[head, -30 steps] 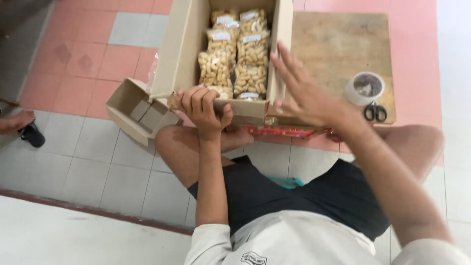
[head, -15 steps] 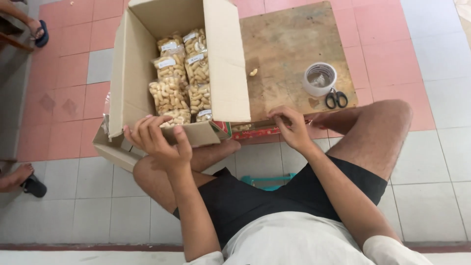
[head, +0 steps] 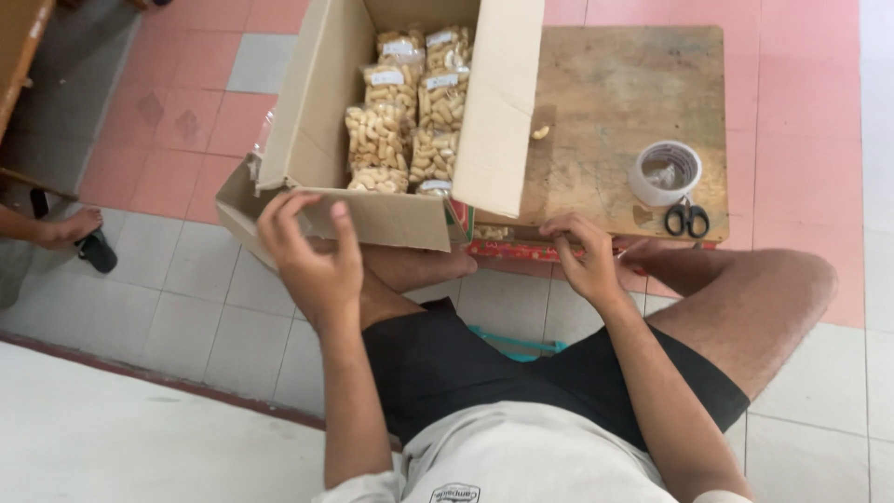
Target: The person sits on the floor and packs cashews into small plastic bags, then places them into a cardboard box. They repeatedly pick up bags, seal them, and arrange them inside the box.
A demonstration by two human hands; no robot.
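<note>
An open cardboard box (head: 307, 121) stands on the tiled floor in front of me, with several clear bags of pale nuts (head: 410, 121) packed inside. My left hand (head: 312, 251) hovers just in front of the box's near flap, fingers curled and apart, holding nothing. My right hand (head: 582, 256) rests at the near edge of a low wooden board (head: 624, 102), fingertips on a red strip (head: 507, 250) that lies under that edge. I cannot tell whether it grips anything.
A roll of clear tape (head: 665, 172) and black scissors (head: 687, 220) sit on the board's near right corner. One loose nut (head: 539, 133) lies on the board. Another person's foot in a dark sandal (head: 79, 233) shows at the left.
My left hand has come off the box's near flap and drawn back. My right hand has dropped from the box's right flap to the board's near edge. The view shifted.
</note>
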